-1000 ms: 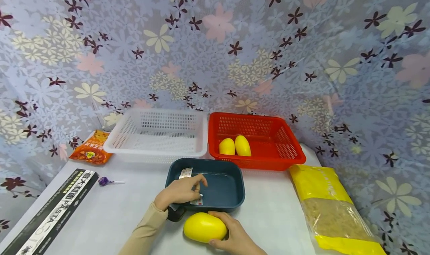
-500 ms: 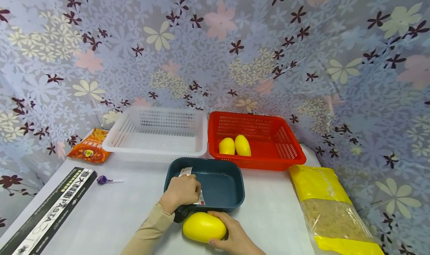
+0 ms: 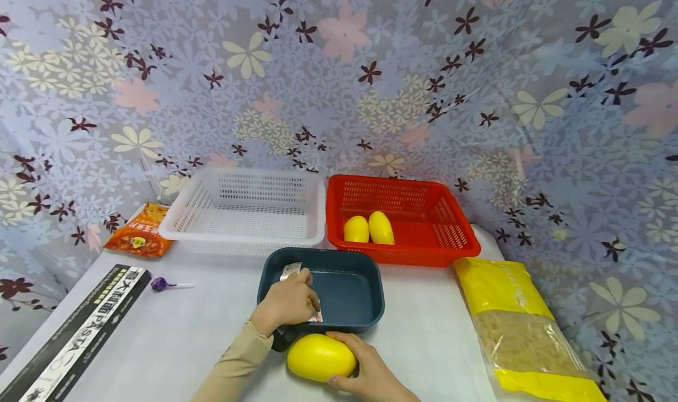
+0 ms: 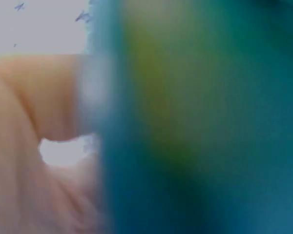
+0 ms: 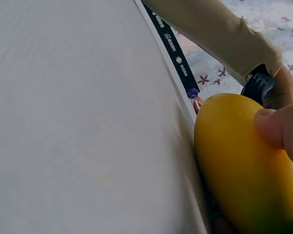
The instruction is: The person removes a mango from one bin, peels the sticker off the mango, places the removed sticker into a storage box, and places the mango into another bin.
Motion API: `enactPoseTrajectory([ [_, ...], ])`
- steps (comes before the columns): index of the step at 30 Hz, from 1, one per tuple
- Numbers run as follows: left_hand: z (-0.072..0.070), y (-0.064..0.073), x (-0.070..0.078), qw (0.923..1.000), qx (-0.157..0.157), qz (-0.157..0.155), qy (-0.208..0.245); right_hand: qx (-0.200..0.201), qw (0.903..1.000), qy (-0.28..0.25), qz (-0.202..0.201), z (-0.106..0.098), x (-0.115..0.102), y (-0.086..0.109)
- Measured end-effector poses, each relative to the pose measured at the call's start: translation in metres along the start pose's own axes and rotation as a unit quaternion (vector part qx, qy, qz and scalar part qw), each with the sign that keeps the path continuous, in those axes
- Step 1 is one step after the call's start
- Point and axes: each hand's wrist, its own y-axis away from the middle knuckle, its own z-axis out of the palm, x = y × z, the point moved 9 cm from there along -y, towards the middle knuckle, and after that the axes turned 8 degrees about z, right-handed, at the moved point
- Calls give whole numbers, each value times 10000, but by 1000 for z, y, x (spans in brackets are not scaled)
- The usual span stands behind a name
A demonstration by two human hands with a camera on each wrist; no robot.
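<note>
In the head view my left hand point(image 3: 288, 299) reaches into a dark blue tray point(image 3: 352, 255), its fingers curled over a white printed slip point(image 3: 291, 270) inside. It pinches at the slip, whose middle is under the hand; the fingertips are mostly hidden. The left wrist view is blurred. My right hand point(image 3: 371, 369) holds a smooth yellow mango point(image 3: 320, 358) on the table just in front of the tray. In the right wrist view the thumb point(image 5: 271, 126) presses on the mango's side.
A white basket point(image 3: 243, 235) and a red basket point(image 3: 418, 256) holding two yellow fruits point(image 3: 369, 228) stand behind the tray. An orange snack bag point(image 3: 142, 234), a lollipop point(image 3: 160, 283) and a long pasta box point(image 3: 79, 331) lie left. A yellow bag point(image 3: 524, 331) lies right.
My left hand's extended index finger has curled in, and the hand has shifted slightly right over the slip. The right hand and mango have hardly moved.
</note>
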Motion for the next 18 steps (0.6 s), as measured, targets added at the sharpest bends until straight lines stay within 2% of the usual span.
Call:
enactPoseTrajectory([
  [2,-5,-2,1,9990,157,74,416,2,10000,31,-26,0,-1,1],
  [4,-12,-4,1,9952,467,68,858,-32,10000,3,3,-1,0,1],
  [7,-22,-11,0,9801,1143,-22,1623,-98,9999,-58,72,-1,1,1],
  [9,-26,-16,0,9637,1558,-77,2166,-130,9998,-104,117,-2,2,1],
  [11,-25,-23,0,9437,1817,-141,2762,-127,9999,-68,86,-3,2,1],
  [15,-18,-38,1,8965,2015,-423,3922,-180,9998,-57,42,-1,1,1],
  [18,-13,-50,3,8660,2113,-775,4465,-214,9997,-56,93,0,2,1],
])
